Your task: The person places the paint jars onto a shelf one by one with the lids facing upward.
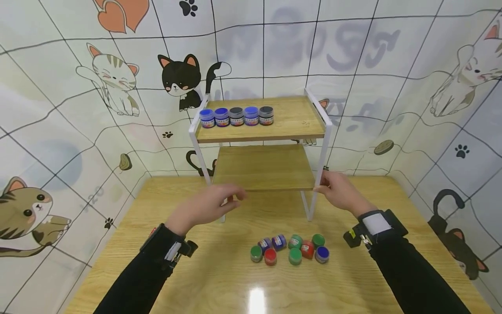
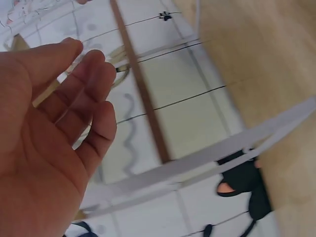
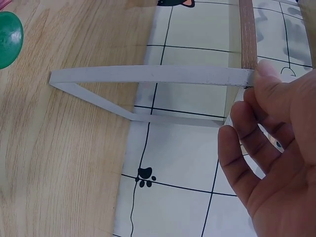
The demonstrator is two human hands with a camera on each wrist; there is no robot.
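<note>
- The shelf unit (image 1: 260, 138), white-framed with two wooden boards, is standing at the centre of the head view, at the back of the worktop (image 1: 188, 279).
- Five lidded jars (image 1: 236, 116) are sitting upright in a row on the left part of its upper board (image 1: 294, 113): three are showing blue lids, two dark ones.
- Nine loose jars (image 1: 295, 256) are lying or standing in a cluster at lower centre, wearing green, red and blue or purple lids; at least two are resting on their sides.
- The lids are covering the jars' mouths, so the contents are staying hard to judge; the labels are appearing too small to read.
- The right hand (image 1: 340, 192), right of centre, is pinching the right leg (image 1: 323, 150) of the unit beside the lower board (image 1: 262, 168); its thumb is pressing near the board's edge.
- The left hand (image 1: 209, 203), left of centre, is holding nothing; its fingers are curving loosely beside the unit, and it is hiding part of the left leg (image 1: 201, 159).
- In the right wrist view, the left edge is cutting off a green lid (image 3: 9, 39).
- In the left wrist view, the unit's frame is looking blurred.
</note>
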